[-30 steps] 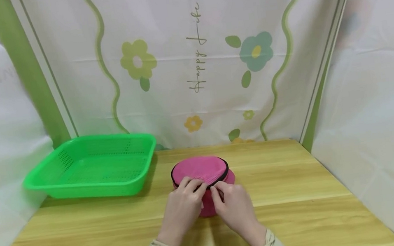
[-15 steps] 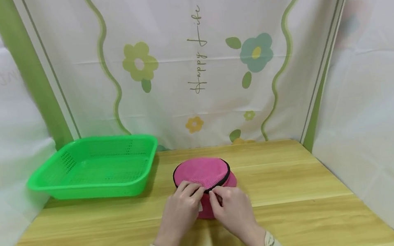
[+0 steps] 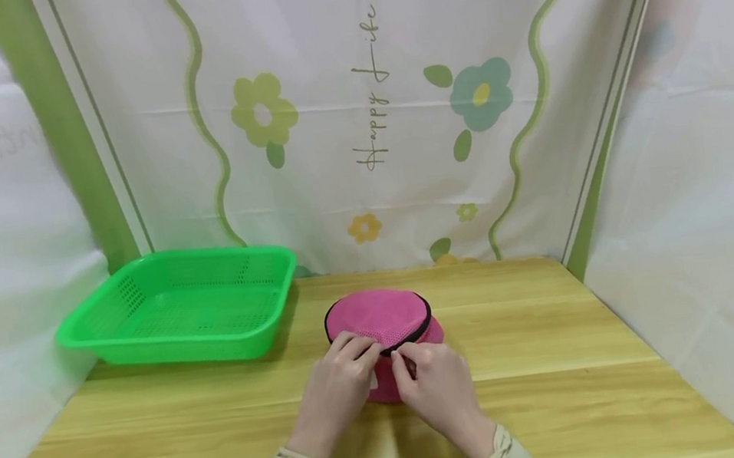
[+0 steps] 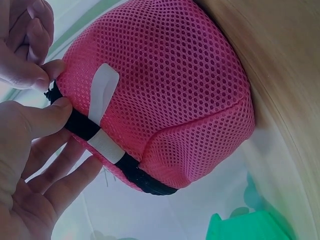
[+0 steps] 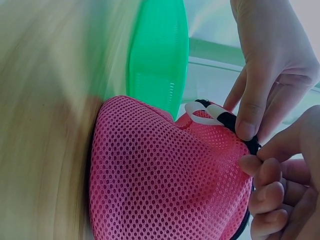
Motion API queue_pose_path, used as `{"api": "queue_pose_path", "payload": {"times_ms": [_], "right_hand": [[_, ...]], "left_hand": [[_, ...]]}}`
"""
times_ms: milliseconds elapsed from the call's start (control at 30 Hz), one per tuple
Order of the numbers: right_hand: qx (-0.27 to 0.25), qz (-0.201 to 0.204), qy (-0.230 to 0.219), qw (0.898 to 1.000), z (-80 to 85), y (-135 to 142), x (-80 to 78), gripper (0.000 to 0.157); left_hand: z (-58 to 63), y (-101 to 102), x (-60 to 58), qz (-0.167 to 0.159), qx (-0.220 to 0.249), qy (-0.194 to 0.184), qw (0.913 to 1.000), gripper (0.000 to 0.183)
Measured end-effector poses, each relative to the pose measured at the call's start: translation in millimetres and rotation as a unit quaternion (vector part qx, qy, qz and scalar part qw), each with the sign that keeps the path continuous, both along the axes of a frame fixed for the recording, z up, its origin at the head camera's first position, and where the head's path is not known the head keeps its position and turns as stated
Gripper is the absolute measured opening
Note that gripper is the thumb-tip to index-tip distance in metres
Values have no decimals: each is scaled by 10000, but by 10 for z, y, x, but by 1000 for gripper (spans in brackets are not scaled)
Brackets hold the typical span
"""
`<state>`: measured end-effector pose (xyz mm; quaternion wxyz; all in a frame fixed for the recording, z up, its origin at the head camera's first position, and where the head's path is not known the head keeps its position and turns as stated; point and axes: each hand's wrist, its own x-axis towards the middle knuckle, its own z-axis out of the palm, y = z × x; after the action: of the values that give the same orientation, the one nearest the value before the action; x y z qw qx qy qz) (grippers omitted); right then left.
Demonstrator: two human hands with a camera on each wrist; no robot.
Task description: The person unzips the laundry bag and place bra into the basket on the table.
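Observation:
A pink mesh laundry bag (image 3: 378, 312) stands on the table, its round top edged by a black zip (image 4: 82, 122). My left hand (image 3: 339, 387) pinches the zip band on the near side, thumb against the outside and fingers behind it. Right beside it, my right hand (image 3: 437, 382) pinches the zip's edge between thumb and index finger, its other fingers curled in. Whatever small piece sits between those fingertips is hidden. In the left wrist view, a white ribbon loop (image 4: 104, 90) sticks out from the band next to my left thumb.
A green plastic basket (image 3: 167, 350) with perforated sides stands at the table's back left. The wooden table (image 3: 527, 332) runs up to a white flowered curtain (image 3: 326, 126) behind, with white cloth on both sides.
The head view has shifted slightly. Both hands keep their pinch on the near side of the zip, and the bag stays where it was.

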<state>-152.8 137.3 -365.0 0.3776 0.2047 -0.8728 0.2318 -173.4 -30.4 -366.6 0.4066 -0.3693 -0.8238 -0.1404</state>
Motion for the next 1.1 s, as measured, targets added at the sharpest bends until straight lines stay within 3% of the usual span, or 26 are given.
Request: {"api": "queue_pose_path", "payload": {"times_ms": [800,1100], "right_hand": [[-89,-174,118,9997,-17,57,-1,35],[-63,71,168,9998,-18,32,50,34]], "left_hand": [[7,-30,16,112,-62,86,9999,20],[-26,57,45,192,-17,359,9992,18]]}}
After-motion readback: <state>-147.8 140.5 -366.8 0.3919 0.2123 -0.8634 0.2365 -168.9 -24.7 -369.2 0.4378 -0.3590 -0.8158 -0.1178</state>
